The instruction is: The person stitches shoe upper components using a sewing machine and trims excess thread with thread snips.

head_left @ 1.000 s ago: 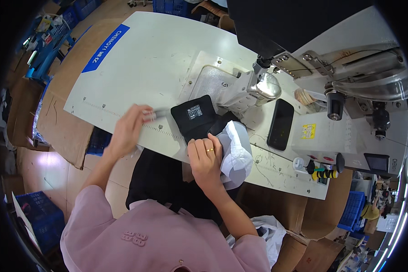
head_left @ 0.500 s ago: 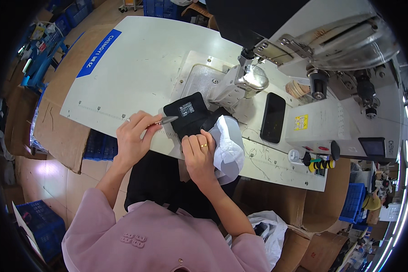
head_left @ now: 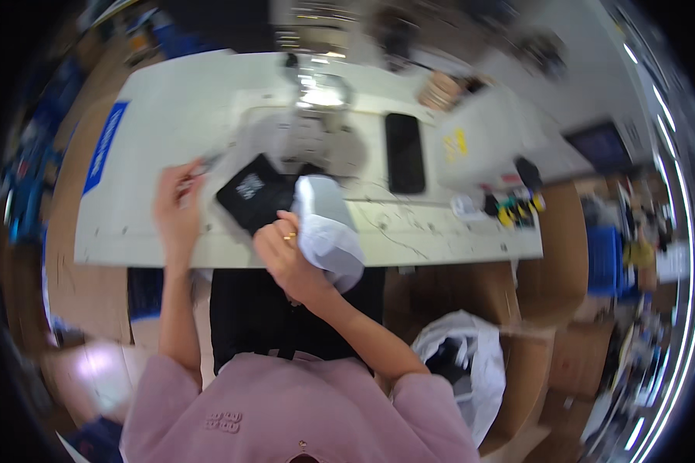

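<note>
My left hand (head_left: pixel 179 202) is closed round a small pointed metal tool (head_left: pixel 206 164), whose tip is smeared by motion. It hovers over the left part of the machine table, apart from the cloth. My right hand (head_left: pixel 288 255) grips a white-and-grey cap (head_left: pixel 328 231) at the table's front edge, fingers curled over its left side. Beside it lies a flat black cloth piece (head_left: pixel 251 193) with white print, close to the right fingers. Whether the black piece is joined to the cap I cannot tell. Behind both stands the sewing machine's metal arm (head_left: pixel 313 131).
A black phone (head_left: pixel 405 153) lies right of the machine arm. Farther right are a white machine box (head_left: pixel 490 143) and a yellow-and-black handled tool (head_left: pixel 520 210). Loose threads lie on the table (head_left: pixel 440 243). A white bag (head_left: pixel 479 363) of dark cloth sits below right.
The view has swung, so the table and machine appear shifted left and turned. The left hand with the metal tool is farther from the black cloth. The right hand keeps hold of the cap.
</note>
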A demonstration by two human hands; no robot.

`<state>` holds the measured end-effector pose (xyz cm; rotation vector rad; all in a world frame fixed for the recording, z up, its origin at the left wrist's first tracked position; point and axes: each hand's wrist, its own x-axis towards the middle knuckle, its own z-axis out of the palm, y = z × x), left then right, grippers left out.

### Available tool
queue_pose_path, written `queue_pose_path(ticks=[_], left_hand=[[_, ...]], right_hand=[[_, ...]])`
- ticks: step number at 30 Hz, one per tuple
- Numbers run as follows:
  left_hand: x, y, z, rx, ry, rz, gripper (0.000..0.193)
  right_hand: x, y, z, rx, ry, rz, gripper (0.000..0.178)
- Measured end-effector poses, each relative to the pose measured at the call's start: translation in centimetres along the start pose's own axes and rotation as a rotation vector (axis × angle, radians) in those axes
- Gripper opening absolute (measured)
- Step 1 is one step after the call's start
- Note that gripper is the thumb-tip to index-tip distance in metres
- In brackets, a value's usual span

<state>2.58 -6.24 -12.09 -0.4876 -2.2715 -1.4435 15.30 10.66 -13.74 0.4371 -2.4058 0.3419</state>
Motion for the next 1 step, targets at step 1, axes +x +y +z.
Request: queue_pose_path(ticks=[1], left_hand=[[0.82, -0.96, -0.80, 0.051, 0.012, -0.039, 0.022]], right_hand=[[-0.44, 0.08, -0.33, 0.035, -0.011, -0.003, 0.009]])
